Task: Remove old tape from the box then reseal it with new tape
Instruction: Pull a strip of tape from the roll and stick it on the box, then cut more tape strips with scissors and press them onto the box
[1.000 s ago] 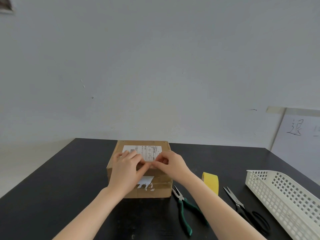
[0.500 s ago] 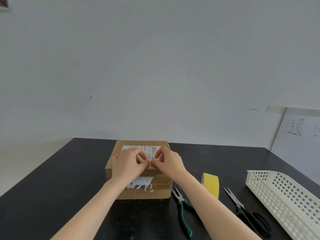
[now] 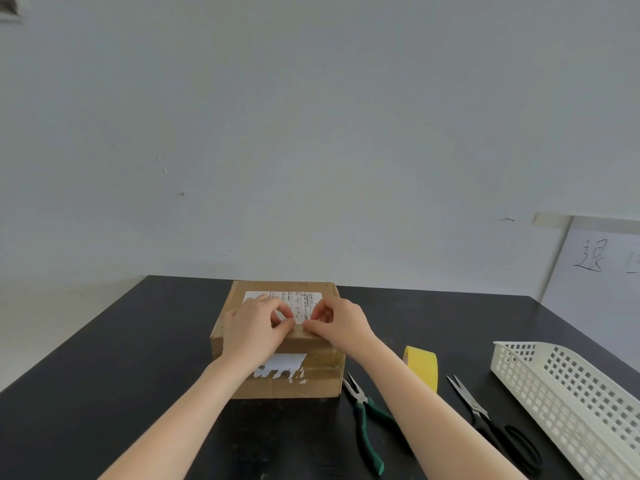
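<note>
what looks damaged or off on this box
The white label on the front face of the cardboard box is torn, with a ragged lower edge and scraps left on the cardboard. The label on top looks whole where it shows.

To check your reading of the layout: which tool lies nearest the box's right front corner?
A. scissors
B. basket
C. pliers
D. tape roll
C: the pliers have their tips beside that corner of the box, closer than the other items.
</note>
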